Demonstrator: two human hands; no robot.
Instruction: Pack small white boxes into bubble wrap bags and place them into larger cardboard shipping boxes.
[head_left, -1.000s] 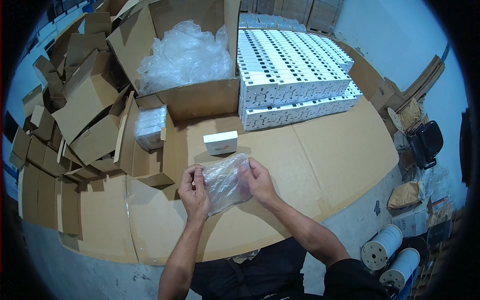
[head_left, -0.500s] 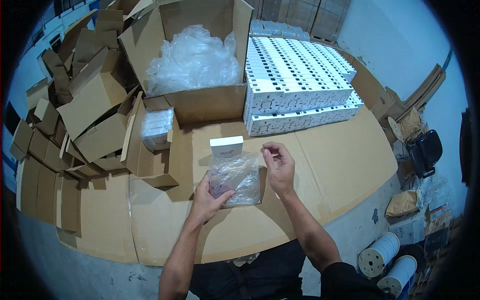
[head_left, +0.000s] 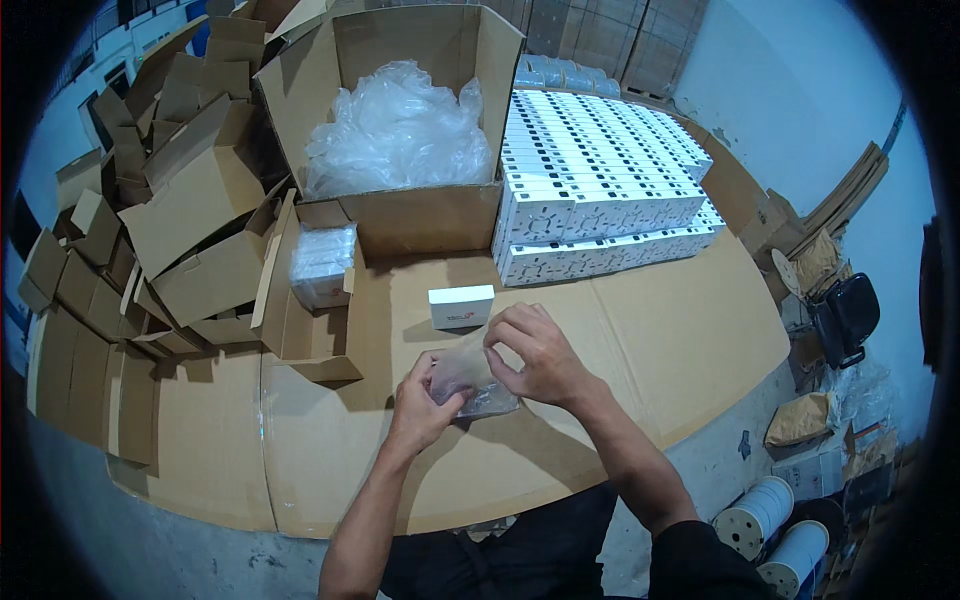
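Tan cardboard (head_left: 650, 370) forms the work surface. Just on the near side of a white box (head_left: 461, 309), the bag (head_left: 461, 374) is clear, thin and wrinkled, with glossy highlights along its lower part. The left hand (head_left: 418, 405) clamps its left side; the right hand (head_left: 548, 358) pinches its upper edge.

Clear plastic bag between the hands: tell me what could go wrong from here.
The film of the clear plastic bag looks thin and creased, so it might tear or slip if the right hand tugs its edge against the grip of the left hand.

The small white box stands just beyond the right hand's fingers, so a forward nudge could knock it over.
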